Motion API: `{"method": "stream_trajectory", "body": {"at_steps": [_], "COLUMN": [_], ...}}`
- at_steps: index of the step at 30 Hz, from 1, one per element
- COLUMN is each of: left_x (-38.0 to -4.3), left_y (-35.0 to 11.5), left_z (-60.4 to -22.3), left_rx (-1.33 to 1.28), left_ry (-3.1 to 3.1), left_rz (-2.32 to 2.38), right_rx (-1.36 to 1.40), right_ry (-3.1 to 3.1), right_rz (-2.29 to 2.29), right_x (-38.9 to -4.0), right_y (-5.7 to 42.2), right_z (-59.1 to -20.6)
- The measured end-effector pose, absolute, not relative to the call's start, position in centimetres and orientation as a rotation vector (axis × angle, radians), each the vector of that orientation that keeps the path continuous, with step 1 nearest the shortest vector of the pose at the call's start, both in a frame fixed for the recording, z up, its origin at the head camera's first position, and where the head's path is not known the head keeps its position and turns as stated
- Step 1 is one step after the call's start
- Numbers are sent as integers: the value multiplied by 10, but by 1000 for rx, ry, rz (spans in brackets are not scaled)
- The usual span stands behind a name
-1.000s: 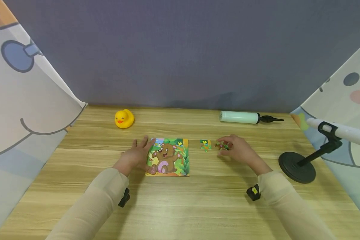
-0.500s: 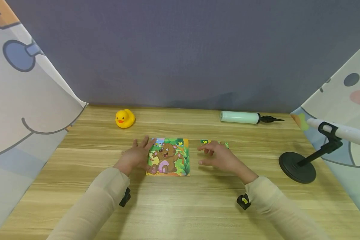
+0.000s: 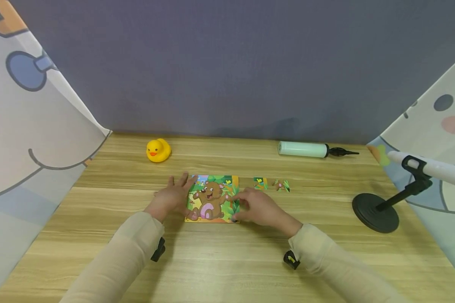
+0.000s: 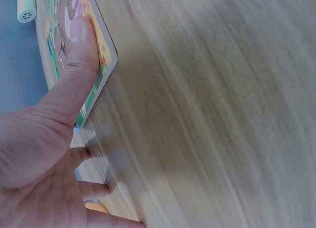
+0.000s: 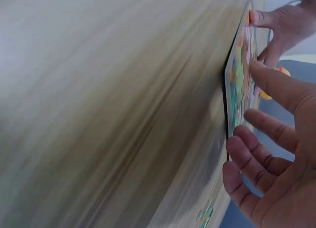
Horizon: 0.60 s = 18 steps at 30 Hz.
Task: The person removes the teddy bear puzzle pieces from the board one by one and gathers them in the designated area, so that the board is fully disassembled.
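Observation:
A flat bear jigsaw puzzle (image 3: 210, 212) lies on the wooden table between both hands. My left hand (image 3: 170, 198) rests at its left side with spread fingers; the left wrist view puts the thumb (image 4: 84, 50) on the puzzle's border. Over the right edge is my right hand (image 3: 259, 206), its thumb and index finger parted and touching or just above the puzzle face. Nothing shows between those fingers in the right wrist view. Two small picture groups lie right of the puzzle: loose puzzle pieces (image 3: 260, 183) with a duck print and a brown-green puzzle piece (image 3: 282, 185).
Toward the back left sits a yellow rubber duck (image 3: 158, 150). A pale hand pump (image 3: 303, 149) with a black nozzle lies at the back right. On the right stands a black round-based stand (image 3: 376, 212) holding a white tube. A dark panel (image 3: 227, 71) closes off the back.
My right hand has let go of the brown-green piece and moved left, past the duck-print pieces, onto the puzzle's right edge. My left hand stays where it was.

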<state>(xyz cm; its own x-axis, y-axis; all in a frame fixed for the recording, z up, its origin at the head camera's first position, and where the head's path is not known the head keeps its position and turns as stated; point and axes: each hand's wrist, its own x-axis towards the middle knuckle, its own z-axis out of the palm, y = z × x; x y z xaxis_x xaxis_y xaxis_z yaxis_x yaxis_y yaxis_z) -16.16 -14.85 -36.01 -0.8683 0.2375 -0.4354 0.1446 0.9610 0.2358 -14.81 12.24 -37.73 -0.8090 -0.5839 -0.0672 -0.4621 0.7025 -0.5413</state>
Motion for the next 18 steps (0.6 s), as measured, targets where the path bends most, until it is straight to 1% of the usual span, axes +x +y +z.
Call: {"method": "stream_trajectory", "body": {"at_steps": [9, 18], "left_x": [-161, -161], "left_y": [-147, -147], "left_z": [-358, -359], "left_rx": [263, 254], "left_ry": [2639, 2635], "left_rz": [254, 274], "right_rx": [-713, -693], "right_ry": [2814, 2828], "right_rz": [-491, -477], "right_x": [-144, -144], "right_y": [103, 102], "right_z": [-372, -371]}}
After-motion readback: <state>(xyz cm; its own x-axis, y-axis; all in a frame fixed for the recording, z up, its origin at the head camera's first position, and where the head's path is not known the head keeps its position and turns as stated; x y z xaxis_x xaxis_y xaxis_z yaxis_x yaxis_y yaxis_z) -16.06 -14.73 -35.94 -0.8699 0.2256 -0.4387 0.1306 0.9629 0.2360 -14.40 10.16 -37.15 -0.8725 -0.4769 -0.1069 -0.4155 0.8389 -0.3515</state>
